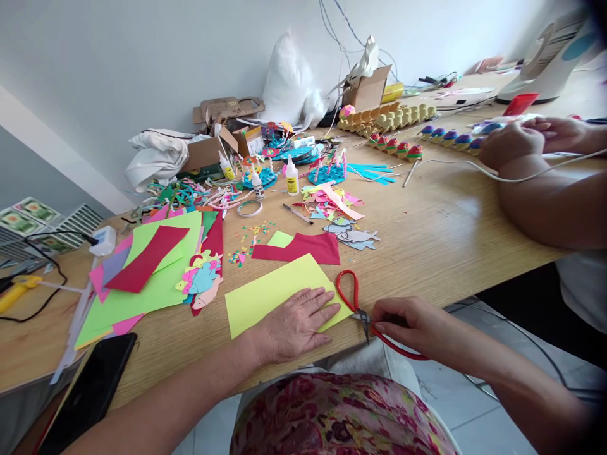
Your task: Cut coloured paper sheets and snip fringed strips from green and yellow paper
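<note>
My left hand point(296, 323) lies flat, fingers spread, on a yellow-green paper sheet point(265, 292) at the near edge of the wooden table point(441, 234). My right hand point(410, 325) is closed around one handle of red-handled scissors point(353, 303) that rest at the table edge beside the sheet, blades pointing toward me. A red paper piece point(303, 248) lies just beyond the sheet.
A stack of coloured paper point(156, 265) with paper fish point(203, 281) lies left. A black phone point(90, 392) sits near left. Glue bottles point(291, 177), scraps and crafts crowd the middle. Another person's hands point(516, 142) work at the right, with a white cable point(455, 164).
</note>
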{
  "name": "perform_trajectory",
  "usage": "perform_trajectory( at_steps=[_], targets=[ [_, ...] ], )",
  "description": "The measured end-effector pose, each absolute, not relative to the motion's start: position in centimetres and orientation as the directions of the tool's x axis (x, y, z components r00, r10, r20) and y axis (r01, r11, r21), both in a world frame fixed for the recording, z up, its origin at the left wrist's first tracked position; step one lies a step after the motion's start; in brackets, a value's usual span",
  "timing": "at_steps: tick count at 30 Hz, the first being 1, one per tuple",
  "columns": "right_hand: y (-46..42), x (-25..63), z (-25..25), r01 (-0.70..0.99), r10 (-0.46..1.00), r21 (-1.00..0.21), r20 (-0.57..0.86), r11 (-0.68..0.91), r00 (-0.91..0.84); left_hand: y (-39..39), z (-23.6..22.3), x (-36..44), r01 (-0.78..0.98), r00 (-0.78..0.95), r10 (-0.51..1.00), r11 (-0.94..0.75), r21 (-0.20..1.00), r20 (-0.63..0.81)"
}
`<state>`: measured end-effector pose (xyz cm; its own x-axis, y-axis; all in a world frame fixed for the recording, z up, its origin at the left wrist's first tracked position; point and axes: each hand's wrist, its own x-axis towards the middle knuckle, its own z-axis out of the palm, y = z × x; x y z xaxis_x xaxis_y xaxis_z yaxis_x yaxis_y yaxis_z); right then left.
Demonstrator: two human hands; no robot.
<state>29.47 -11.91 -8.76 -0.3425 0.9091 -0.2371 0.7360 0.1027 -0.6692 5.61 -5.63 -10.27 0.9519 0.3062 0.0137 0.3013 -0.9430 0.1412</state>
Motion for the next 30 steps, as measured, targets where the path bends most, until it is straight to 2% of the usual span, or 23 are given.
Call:
perform_trajectory(
  at_steps=[9, 14, 21, 30],
  targets=[
    [-12.3, 29.6, -9.1, 0.655, 0.913, -0.743, -0.161, 0.138, -0.376, -5.4, -9.5, 5.4, 0.275, 0.959, 0.283, -0.943, 0.187, 0.017],
    [-12.6, 28.9, -8.6, 0.69, 0.934, -0.71, -0.136, 0.141, -0.331, -5.2, -9.3, 5.1, 0.281, 0.96, 0.28, -0.942, 0.182, -0.032],
    [-12.9, 28.5, -8.6, 0.699, 0.927, -0.688, -0.101, 0.197, -0.36, -5.2, -9.5, 5.0, 0.277, 0.961, 0.27, -0.946, 0.171, -0.06],
    [-13.0, 28.1, -8.8, 0.699, 0.945, -0.704, -0.13, 0.127, -0.302, -5.4, -9.6, 4.9, 0.287, 0.958, 0.282, -0.945, 0.158, -0.055]
  ],
)
